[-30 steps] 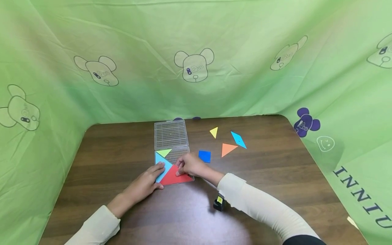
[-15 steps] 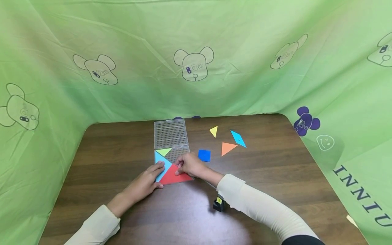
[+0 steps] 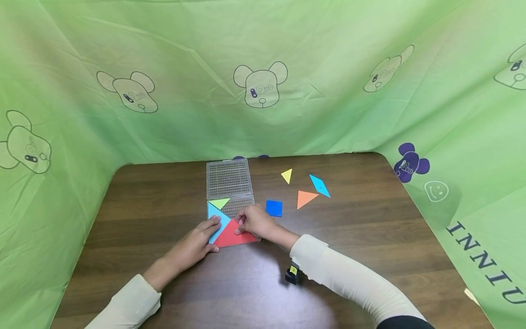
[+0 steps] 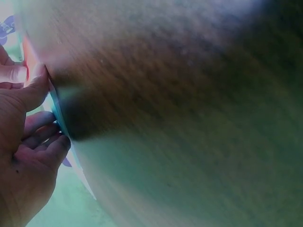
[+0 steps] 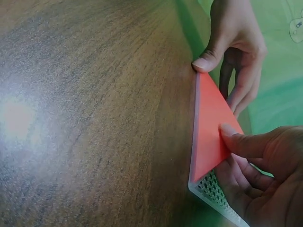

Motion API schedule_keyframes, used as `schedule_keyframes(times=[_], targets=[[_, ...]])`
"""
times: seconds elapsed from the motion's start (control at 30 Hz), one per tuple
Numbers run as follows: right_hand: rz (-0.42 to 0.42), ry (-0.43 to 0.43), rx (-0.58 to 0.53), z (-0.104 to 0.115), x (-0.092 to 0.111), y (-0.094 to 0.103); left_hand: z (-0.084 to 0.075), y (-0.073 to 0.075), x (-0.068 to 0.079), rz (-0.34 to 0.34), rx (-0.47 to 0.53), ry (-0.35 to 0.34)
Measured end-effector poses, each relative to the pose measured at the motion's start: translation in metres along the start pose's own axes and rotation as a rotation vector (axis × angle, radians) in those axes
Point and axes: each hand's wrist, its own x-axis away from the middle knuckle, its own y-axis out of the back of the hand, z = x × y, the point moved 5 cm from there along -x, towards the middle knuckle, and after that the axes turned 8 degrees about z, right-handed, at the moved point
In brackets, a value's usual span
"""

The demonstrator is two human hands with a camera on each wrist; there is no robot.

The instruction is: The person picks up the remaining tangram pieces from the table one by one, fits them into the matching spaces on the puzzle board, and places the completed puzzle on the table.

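Observation:
A hinged clear plastic case (image 3: pixel 228 179) with a perforated pattern lies unfolded on the table. Its near half bears a lime green triangle (image 3: pixel 219 203), a large light blue triangle (image 3: pixel 216 227) and a large red triangle (image 3: pixel 235 236). My left hand (image 3: pixel 193 244) holds the case at its near left corner, thumb at the front edge and fingers over the light blue triangle. With thumb on top and fingers along the slanted edge, my right hand (image 3: pixel 258 222) pinches the red triangle (image 5: pixel 210 127). That hand hides part of the perforated base.
Right of the case lie a blue square (image 3: pixel 274 208), an orange triangle (image 3: pixel 306 199), a yellow triangle (image 3: pixel 286 175) and a blue parallelogram (image 3: pixel 319 185). A small black object with a yellow label (image 3: pixel 292 273) stands near the right sleeve. Green cloth (image 3: pixel 263 132) surrounds the table.

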Motion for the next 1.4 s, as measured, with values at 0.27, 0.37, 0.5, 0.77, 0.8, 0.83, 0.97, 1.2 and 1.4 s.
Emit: schedule_keyframes(times=[0.27,0.37,0.5,0.77,0.8,0.83,0.97,1.2,1.4], targets=[[-0.073,0.036,0.067,0.003,0.004,-0.004,0.0,-0.001,0.002,-0.01,-0.022,-0.019],[-0.117,0.058,0.104,0.004,0.006,-0.005,-0.001,-0.001,0.001,-0.009,-0.044,-0.032],[-0.16,0.08,0.153,0.007,0.011,-0.007,-0.001,-0.001,0.002,-0.011,-0.074,-0.041],[-0.218,0.082,0.199,0.009,0.017,-0.011,-0.001,-0.003,0.003,-0.01,-0.094,-0.042],[-0.224,0.079,0.198,0.009,0.017,-0.012,-0.001,-0.003,0.003,-0.006,-0.096,-0.044],[-0.23,0.076,0.199,0.009,0.018,-0.012,-0.001,-0.003,0.003,0.0,-0.098,-0.043],[-0.242,0.068,0.2,0.01,0.019,-0.013,-0.001,-0.004,0.003,0.025,-0.119,-0.044],[-0.258,0.065,0.185,0.008,0.02,-0.015,-0.003,-0.004,0.004,0.042,-0.166,-0.042],[-0.259,0.063,0.181,0.006,0.02,-0.016,-0.004,-0.005,0.005,0.057,-0.191,-0.048]])
